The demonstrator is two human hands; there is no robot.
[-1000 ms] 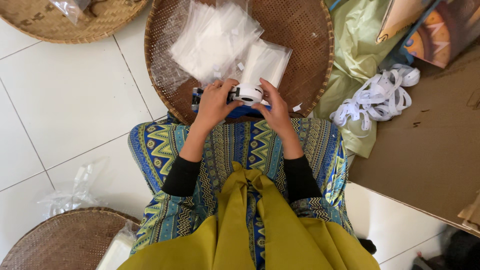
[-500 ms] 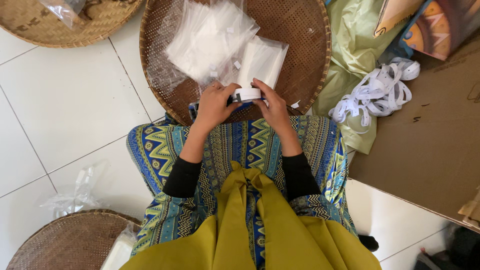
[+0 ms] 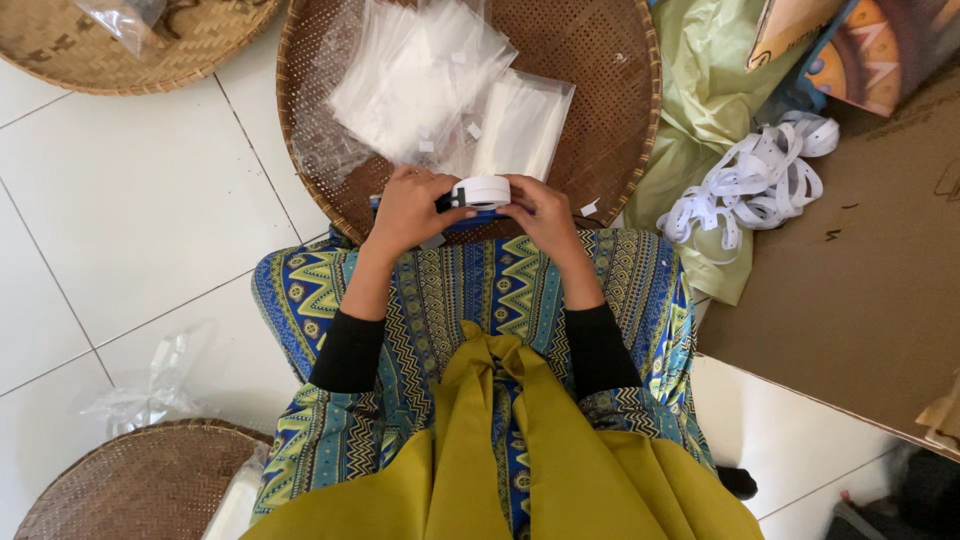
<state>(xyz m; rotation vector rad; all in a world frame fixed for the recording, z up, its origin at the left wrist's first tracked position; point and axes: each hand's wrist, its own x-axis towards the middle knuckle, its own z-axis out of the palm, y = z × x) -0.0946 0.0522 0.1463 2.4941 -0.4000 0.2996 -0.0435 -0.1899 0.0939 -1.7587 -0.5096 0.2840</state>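
My left hand point(image 3: 408, 208) and my right hand point(image 3: 538, 212) together hold a small blue dispenser with a white roll point(image 3: 480, 194) on top, just above my patterned lap point(image 3: 470, 290). Both hands grip it from the sides at the near rim of a round woven tray point(image 3: 620, 130). On that tray lies a pile of clear plastic bags point(image 3: 420, 80) with white contents, and one flat white packet point(image 3: 520, 125) sits just beyond the roll.
A tangle of white paper strip point(image 3: 755, 180) lies on brown cardboard point(image 3: 860, 280) to the right, beside light green cloth point(image 3: 705, 100). Another woven tray point(image 3: 170, 45) is at the top left, a third point(image 3: 130, 480) at the bottom left, with crumpled clear plastic point(image 3: 150, 395) on the white tiles.
The hands and the roll device have stayed at the tray's near rim; only the fingers shifted a little around the white roll. The view moved slightly.
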